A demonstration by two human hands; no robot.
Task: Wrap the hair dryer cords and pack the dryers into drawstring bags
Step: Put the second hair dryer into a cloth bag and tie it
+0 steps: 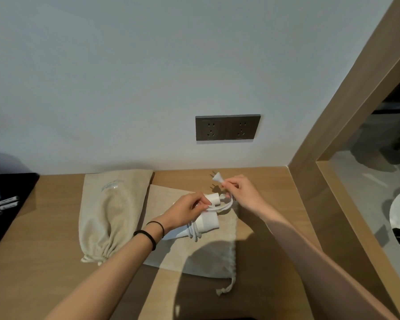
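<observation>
Our left hand (pixel 189 206) has its fingers curled over the white hair dryer (pixel 208 221) and pinches the loops of its white cord (pixel 226 204) against the body. Our right hand (pixel 243 192), just beside the left and slightly farther from us, pinches the cord's end between thumb and fingers. The plug (pixel 217 177) sticks out beyond its fingertips, prongs pointing up and left. The coils hang between the two hands and wrap round the dryer below the left palm.

Under both hands a flat beige drawstring bag (pixel 194 257) lies on the wooden table (pixel 44 227), and the dryer sits over it. The bag's drawstring (pixel 229 286) trails toward us below the right forearm. Left of the left hand lies a filled bag (pixel 111 211), its mouth gathered shut at the near end.

Two black bands (pixel 148 235) circle the left wrist. Beyond the right hand, a dark double wall socket (pixel 228 128) is set in the wall.
</observation>
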